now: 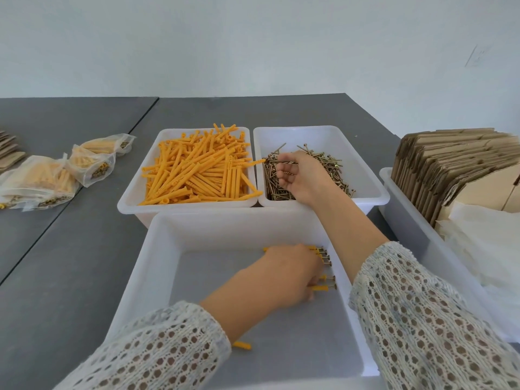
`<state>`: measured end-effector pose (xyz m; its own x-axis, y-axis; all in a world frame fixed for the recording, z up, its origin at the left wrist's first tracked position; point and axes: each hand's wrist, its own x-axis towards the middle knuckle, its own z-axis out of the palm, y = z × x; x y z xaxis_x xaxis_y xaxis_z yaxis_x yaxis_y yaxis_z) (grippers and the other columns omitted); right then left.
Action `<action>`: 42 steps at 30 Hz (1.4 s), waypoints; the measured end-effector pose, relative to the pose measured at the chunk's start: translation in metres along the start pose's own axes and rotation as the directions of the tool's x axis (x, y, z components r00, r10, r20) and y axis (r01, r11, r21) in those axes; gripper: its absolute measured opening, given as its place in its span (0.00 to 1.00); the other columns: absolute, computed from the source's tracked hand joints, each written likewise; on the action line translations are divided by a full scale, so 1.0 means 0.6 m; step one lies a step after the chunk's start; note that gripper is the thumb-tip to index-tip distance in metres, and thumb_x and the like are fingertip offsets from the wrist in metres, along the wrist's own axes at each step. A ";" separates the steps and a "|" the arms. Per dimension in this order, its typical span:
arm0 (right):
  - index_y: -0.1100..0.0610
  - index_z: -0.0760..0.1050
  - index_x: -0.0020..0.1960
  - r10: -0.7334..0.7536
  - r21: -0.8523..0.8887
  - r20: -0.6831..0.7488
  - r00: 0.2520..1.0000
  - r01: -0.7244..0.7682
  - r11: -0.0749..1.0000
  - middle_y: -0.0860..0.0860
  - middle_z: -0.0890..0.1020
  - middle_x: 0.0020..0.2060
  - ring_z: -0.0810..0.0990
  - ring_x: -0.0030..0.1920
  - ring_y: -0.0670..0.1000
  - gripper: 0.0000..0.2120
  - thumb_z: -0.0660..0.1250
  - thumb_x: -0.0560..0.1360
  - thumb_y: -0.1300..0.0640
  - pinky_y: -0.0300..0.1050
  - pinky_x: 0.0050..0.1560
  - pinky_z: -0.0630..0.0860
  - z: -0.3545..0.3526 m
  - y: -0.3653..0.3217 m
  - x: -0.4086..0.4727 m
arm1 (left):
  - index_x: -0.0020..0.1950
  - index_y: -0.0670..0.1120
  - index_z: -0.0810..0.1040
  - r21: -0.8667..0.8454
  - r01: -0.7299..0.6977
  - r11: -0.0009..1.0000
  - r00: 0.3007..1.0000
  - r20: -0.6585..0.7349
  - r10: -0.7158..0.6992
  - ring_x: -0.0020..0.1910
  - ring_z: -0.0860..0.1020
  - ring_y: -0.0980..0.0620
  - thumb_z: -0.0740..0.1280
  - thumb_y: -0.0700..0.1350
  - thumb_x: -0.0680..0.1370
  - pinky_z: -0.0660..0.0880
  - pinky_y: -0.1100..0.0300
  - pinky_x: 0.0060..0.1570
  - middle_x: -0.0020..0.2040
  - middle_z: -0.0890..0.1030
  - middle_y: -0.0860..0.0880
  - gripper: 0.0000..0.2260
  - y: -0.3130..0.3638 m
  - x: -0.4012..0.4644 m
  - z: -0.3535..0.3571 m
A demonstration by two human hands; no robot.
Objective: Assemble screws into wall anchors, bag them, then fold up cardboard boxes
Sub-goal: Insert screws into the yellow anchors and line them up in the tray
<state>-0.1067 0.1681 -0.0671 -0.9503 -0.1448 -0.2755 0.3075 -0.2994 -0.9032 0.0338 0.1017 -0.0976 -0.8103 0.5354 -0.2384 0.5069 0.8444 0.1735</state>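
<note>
While reaching into screw bin (pixel 363 175) at centre right, right hand (pixel 302 175) pinching screws (pixel 287 163), left hand (pixel 289 273) resting over assembled anchors (pixel 323 287) lower centre, finger state indeterminate.

You have 4 white bins (pixel 323 170) on the table: 1 heaped with orange anchors (pixel 197 170), 1 with screws (pixel 281 187), too many to count. About 6 assembled anchors (pixel 323 287) show by your hand, and 3 filled bags (pixel 36 181) lie at left.
</note>
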 end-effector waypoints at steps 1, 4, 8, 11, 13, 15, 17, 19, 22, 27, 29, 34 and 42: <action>0.61 0.76 0.47 0.000 -0.010 0.002 1.000 0.000 1.000 0.54 0.77 0.34 0.74 0.32 0.49 0.08 0.58 0.80 0.62 0.40 0.35 0.73 0.000 0.000 0.000 | 0.48 0.45 0.74 0.029 0.005 1.000 1.000 -0.004 -0.005 0.49 0.77 0.44 0.69 0.48 0.78 0.72 0.54 0.42 0.49 0.78 0.46 0.07 0.003 0.002 0.003; 0.61 0.76 0.47 -0.006 -0.033 0.002 1.000 0.006 0.999 0.54 0.77 0.34 0.74 0.31 0.49 0.08 0.59 0.80 0.62 0.40 0.34 0.73 0.000 0.001 0.002 | 0.50 0.44 0.75 0.094 0.010 0.996 0.999 -0.050 -0.006 0.51 0.77 0.43 0.68 0.48 0.79 0.74 0.53 0.44 0.51 0.78 0.45 0.07 0.010 0.013 0.010; 0.61 0.76 0.47 -0.058 -0.201 -0.013 0.998 0.054 0.978 0.54 0.78 0.33 0.74 0.30 0.49 0.08 0.58 0.79 0.63 0.39 0.32 0.72 0.007 0.006 0.006 | 0.50 0.46 0.68 0.028 0.036 0.999 0.997 -0.066 -0.034 0.50 0.77 0.42 0.68 0.49 0.79 0.74 0.53 0.43 0.47 0.71 0.48 0.11 0.009 0.019 0.012; 0.61 0.77 0.45 -0.236 -0.557 0.052 0.970 0.224 0.800 0.55 0.79 0.33 0.75 0.32 0.50 0.11 0.57 0.78 0.63 0.41 0.34 0.74 0.007 0.017 0.008 | 0.52 0.47 0.68 -0.064 0.074 0.995 0.983 -0.164 -0.084 0.48 0.78 0.43 0.68 0.52 0.78 0.76 0.51 0.43 0.49 0.76 0.47 0.12 0.004 0.019 0.000; 0.64 0.77 0.45 -0.401 -0.801 0.151 0.904 0.349 0.486 0.58 0.81 0.37 0.76 0.36 0.52 0.10 0.58 0.78 0.63 0.47 0.40 0.76 -0.002 0.023 0.010 | 0.45 0.48 0.70 -0.105 0.077 0.991 0.938 -0.330 -0.108 0.44 0.77 0.46 0.65 0.53 0.80 0.75 0.53 0.41 0.45 0.78 0.48 0.10 -0.007 0.016 -0.016; 0.63 0.76 0.45 -0.476 -0.909 0.196 0.857 0.341 0.240 0.58 0.80 0.39 0.76 0.39 0.54 0.09 0.59 0.76 0.62 0.51 0.41 0.75 -0.011 0.024 0.012 | 0.40 0.48 0.73 -0.086 0.082 0.993 0.852 -0.510 -0.115 0.40 0.76 0.49 0.62 0.52 0.81 0.72 0.55 0.37 0.40 0.77 0.50 0.13 -0.026 0.010 -0.034; 0.59 0.74 0.43 -0.440 -0.960 0.148 0.886 0.236 0.152 0.54 0.78 0.39 0.75 0.39 0.56 0.07 0.59 0.75 0.58 0.47 0.37 0.71 -0.019 0.020 0.012 | 0.40 0.49 0.76 -0.100 0.078 0.992 0.738 -0.663 -0.125 0.36 0.76 0.53 0.62 0.50 0.80 0.74 0.55 0.35 0.36 0.77 0.53 0.11 -0.048 0.000 -0.049; 0.57 0.72 0.42 -0.355 -0.980 0.115 0.928 0.165 0.114 0.52 0.76 0.37 0.73 0.37 0.55 0.08 0.59 0.72 0.53 0.44 0.35 0.67 -0.026 0.021 0.012 | 0.45 0.52 0.77 -0.154 0.076 0.985 0.587 -0.792 -0.169 0.33 0.74 0.56 0.62 0.47 0.79 0.73 0.57 0.31 0.34 0.76 0.57 0.06 -0.073 -0.012 -0.065; 0.56 0.71 0.50 -0.281 -0.987 0.131 0.951 0.152 0.053 0.51 0.76 0.41 0.75 0.42 0.54 0.06 0.61 0.75 0.55 0.45 0.37 0.68 -0.030 0.026 0.015 | 0.52 0.52 0.78 -0.176 0.181 0.968 0.402 -0.885 -0.236 0.39 0.74 0.56 0.62 0.44 0.78 0.69 0.60 0.29 0.40 0.76 0.58 0.07 -0.123 -0.020 -0.080; 0.55 0.66 0.55 -0.217 -0.986 0.151 0.964 0.161 0.032 0.49 0.73 0.39 0.73 0.40 0.52 0.10 0.63 0.77 0.54 0.45 0.35 0.67 -0.030 0.026 0.021 | 0.56 0.51 0.78 -0.174 0.429 0.886 0.505 -0.768 -0.395 0.50 0.73 0.50 0.60 0.52 0.81 0.69 0.57 0.40 0.46 0.74 0.53 0.10 -0.184 -0.024 -0.060; 0.56 0.67 0.46 -0.180 -0.988 0.144 0.973 0.153 0.036 0.49 0.70 0.35 0.70 0.36 0.50 0.06 0.63 0.76 0.55 0.45 0.34 0.64 -0.029 0.025 0.024 | 0.50 0.52 0.80 -0.162 0.454 0.876 0.579 -0.694 -0.428 0.47 0.73 0.50 0.58 0.55 0.81 0.68 0.52 0.50 0.43 0.75 0.54 0.12 -0.190 -0.021 -0.055; 0.59 0.75 0.48 -0.202 -0.985 0.136 0.970 0.154 0.077 0.53 0.77 0.39 0.75 0.40 0.53 0.04 0.62 0.76 0.61 0.52 0.44 0.76 -0.030 0.024 0.021 | 0.34 0.53 0.69 -0.237 0.359 0.903 0.683 -0.592 -0.427 0.36 0.72 0.50 0.56 0.54 0.82 0.64 0.50 0.54 0.33 0.73 0.53 0.17 -0.195 -0.018 -0.046; 0.58 0.77 0.45 -0.296 -0.968 0.159 0.942 0.208 0.141 0.52 0.79 0.40 0.76 0.40 0.52 0.05 0.63 0.77 0.61 0.47 0.43 0.75 -0.033 0.027 0.020 | 0.40 0.52 0.75 -0.279 0.237 0.931 0.721 -0.592 -0.361 0.37 0.73 0.52 0.63 0.51 0.80 0.67 0.55 0.36 0.36 0.74 0.53 0.10 -0.195 -0.020 -0.046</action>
<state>-0.1144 0.1800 -0.0914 -0.9784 -0.1978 0.0605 -0.2010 0.8405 -0.5032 -0.0239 -0.0038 -0.0888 -0.9410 0.0696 0.3311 0.1978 0.9072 0.3713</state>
